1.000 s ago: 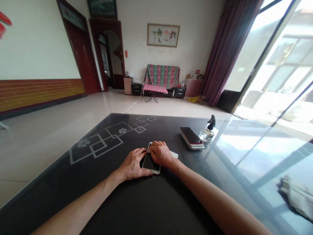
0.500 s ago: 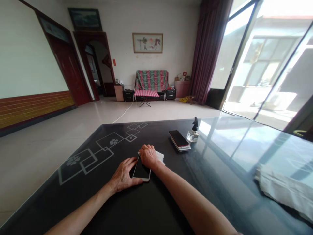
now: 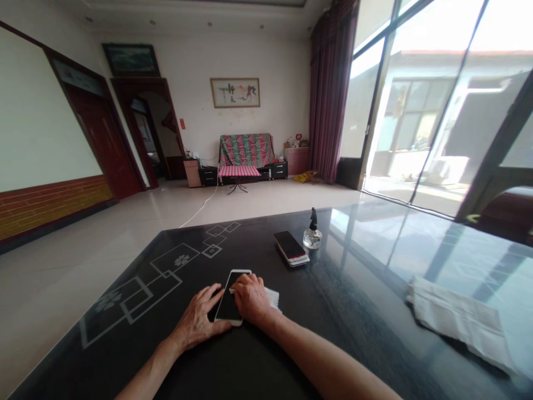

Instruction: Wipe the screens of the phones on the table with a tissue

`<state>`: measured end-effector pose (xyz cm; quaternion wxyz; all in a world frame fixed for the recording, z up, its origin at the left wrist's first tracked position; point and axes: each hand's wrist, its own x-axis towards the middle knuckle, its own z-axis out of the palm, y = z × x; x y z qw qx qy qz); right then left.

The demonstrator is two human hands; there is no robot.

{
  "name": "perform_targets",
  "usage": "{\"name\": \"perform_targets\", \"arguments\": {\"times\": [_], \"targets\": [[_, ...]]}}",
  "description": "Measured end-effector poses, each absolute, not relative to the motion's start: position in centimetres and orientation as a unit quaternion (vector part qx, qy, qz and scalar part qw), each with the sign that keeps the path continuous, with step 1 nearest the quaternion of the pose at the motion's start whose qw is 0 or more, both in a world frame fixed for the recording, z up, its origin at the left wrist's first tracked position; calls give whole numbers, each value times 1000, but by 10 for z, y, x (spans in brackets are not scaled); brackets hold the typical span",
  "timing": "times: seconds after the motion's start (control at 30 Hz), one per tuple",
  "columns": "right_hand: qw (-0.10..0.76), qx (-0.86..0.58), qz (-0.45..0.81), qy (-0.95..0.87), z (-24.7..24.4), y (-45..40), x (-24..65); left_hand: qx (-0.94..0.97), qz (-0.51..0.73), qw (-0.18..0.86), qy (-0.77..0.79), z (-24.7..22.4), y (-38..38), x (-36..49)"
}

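A white-framed smartphone point(image 3: 228, 306) with a dark screen lies flat on the black tabletop. My left hand point(image 3: 199, 318) braces it, fingers against its left edge and thumb along the bottom edge. Pressed onto the right part of the screen, my right hand point(image 3: 250, 299) has its fingers bent over a white wipe point(image 3: 272, 299). Part of the wipe sticks out to the right of that hand; the rest is hidden beneath it. The phone's top end shows beyond my right fingers.
Beyond my hands lies a stack of phones point(image 3: 290, 247), the top one dark with a red edge. Beside it stands a clear spray bottle point(image 3: 312, 238) with a black nozzle. A folded grey cloth point(image 3: 458, 316) rests on the glossy table point(image 3: 358, 289) at right.
My right hand has slid down the phone from its top end, uncovering the top edge. My left hand stays at the phone's left side. The camera view has tilted up and turned right.
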<state>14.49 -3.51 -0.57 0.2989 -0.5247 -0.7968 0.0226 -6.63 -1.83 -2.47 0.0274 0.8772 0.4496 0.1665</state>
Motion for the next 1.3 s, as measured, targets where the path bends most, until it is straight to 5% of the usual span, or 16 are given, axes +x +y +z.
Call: {"name": "perform_targets", "arguments": {"times": [0.23, 0.57, 1.0, 1.3], "targets": [[327, -420, 50, -845, -10, 1, 149, 877, 179, 13, 446, -18, -27, -63], [334, -478, 37, -812, -11, -5, 148, 850, 128, 49, 509, -20, -24, -52], [273, -322, 37, -906, 0, -41, 179, 856, 148, 45, 494, -21, -23, -53], [235, -380, -9, -894, 5, 19, 170, 855, 142, 48, 496, -19, -24, -53]]}}
